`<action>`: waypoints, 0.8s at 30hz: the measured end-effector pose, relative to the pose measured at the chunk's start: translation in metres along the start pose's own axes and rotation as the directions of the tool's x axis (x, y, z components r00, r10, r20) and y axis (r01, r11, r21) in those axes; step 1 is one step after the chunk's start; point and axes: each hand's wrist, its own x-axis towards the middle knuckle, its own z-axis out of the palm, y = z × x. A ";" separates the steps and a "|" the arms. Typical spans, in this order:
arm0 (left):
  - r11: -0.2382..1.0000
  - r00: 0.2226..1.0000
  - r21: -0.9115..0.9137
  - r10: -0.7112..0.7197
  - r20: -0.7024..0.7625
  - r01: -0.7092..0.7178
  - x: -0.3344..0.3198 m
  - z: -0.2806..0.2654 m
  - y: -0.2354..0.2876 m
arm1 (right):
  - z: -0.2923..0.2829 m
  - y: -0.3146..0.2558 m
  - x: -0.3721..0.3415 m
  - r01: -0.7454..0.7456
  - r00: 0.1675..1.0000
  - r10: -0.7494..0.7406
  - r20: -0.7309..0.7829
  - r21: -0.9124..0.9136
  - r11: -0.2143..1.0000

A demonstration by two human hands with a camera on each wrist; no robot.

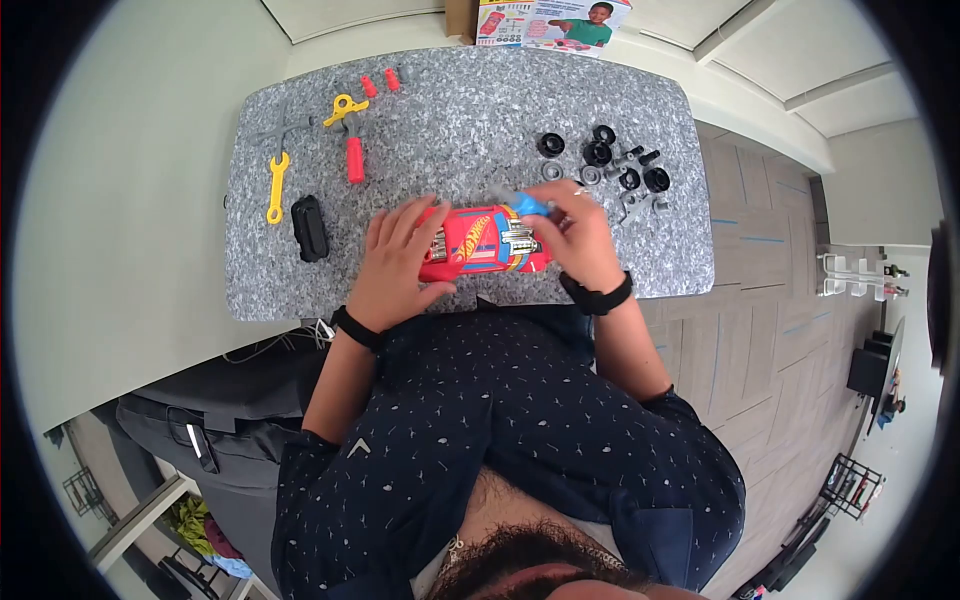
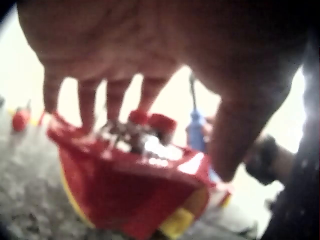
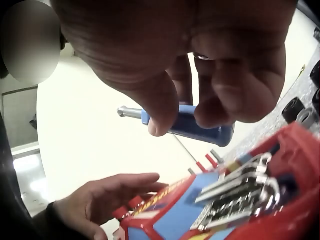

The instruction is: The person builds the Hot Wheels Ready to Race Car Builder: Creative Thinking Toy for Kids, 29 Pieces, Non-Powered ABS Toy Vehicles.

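A red toy car (image 1: pixel 478 240) with blue and yellow trim and silver engine parts lies near the table's front edge. My left hand (image 1: pixel 398 258) holds its left end, with fingers over the far side and thumb along the near side. In the right wrist view, my right hand (image 3: pixel 200 65) grips the blue handle of a toy screwdriver (image 3: pixel 202 131) between thumb and fingers. The screwdriver's grey shaft points left, away from the car's surface. In the head view the tool (image 1: pixel 524 204) overlaps the car's far edge.
Black wheels (image 1: pixel 597 153), grey rings and small grey parts lie at the table's right. On the left are a yellow wrench (image 1: pixel 278 190), a red-handled hammer (image 1: pixel 355 158), a black car part (image 1: pixel 310 228) and red pieces (image 1: pixel 369 87). A printed box (image 1: pixel 550 25) stands behind the table.
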 end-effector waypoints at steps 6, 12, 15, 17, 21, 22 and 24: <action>0.988 0.995 0.156 -0.011 0.102 -0.006 0.023 0.014 0.023 | -0.041 0.045 -0.029 -0.173 0.985 0.157 -0.075 -0.300 0.938; 0.994 0.996 0.102 -0.031 0.079 0.023 0.028 0.032 0.013 | -0.033 0.071 -0.042 -0.203 0.979 0.183 -0.087 -0.387 0.899; 0.998 0.999 0.052 -0.035 -0.037 0.037 0.020 0.024 0.011 | -0.030 0.068 -0.035 -0.240 0.970 0.207 -0.125 -0.381 0.893; 0.996 0.991 -0.046 -0.081 -0.110 0.076 0.015 0.012 0.009 | -0.029 0.072 -0.030 -0.243 0.968 0.190 -0.165 -0.419 0.875; 0.983 0.974 -0.156 -0.129 -0.186 0.101 0.006 -0.007 0.000 | -0.026 0.075 -0.010 -0.153 0.970 0.047 -0.240 -0.444 0.883; 0.983 0.975 -0.153 -0.132 -0.181 0.105 0.004 -0.010 -0.002 | -0.025 0.076 -0.005 -0.144 0.975 0.051 -0.216 -0.439 0.887; 0.989 0.981 -0.111 -0.117 -0.154 0.101 0.001 -0.014 -0.005 | -0.022 0.076 0.004 -0.125 0.984 0.057 -0.168 -0.427 0.896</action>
